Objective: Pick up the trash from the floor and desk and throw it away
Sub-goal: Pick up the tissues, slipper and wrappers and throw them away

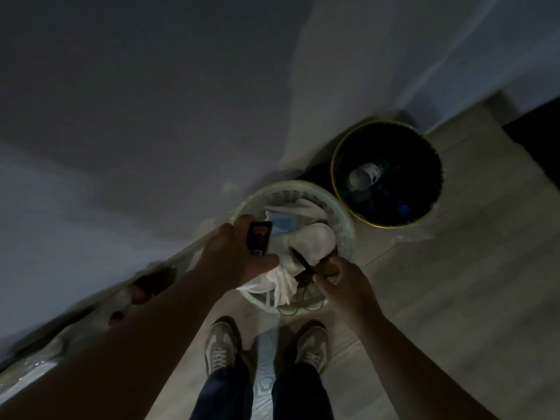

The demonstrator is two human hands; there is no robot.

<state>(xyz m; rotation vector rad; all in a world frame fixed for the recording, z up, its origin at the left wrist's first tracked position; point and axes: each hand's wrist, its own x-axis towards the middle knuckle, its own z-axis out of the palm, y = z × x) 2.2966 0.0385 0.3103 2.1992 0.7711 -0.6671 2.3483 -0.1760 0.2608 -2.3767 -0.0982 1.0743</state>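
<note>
- Over the white basket [345, 219], both hands hold trash that is not yet dropped.
- Left hand [233, 256] grips a small dark box [259, 239], fingers curled round it, above the basket's left rim.
- Right hand [342, 283] pinches a thin dark stick [300, 260] over the crumpled paper [315, 237] already inside.
- Black bin [336, 183], just beside the basket, holds a cup [363, 177].
- Some trash looks binned; these two pieces remain, and the desk is out of view.

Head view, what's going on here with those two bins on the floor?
A person stands over a white basket filled with crumpled white paper. Their left hand grips a small dark packet and their right hand pinches a thin dark stick, both held above the basket. Neither item has been dropped yet. A black bin beside it holds a cup.
</note>
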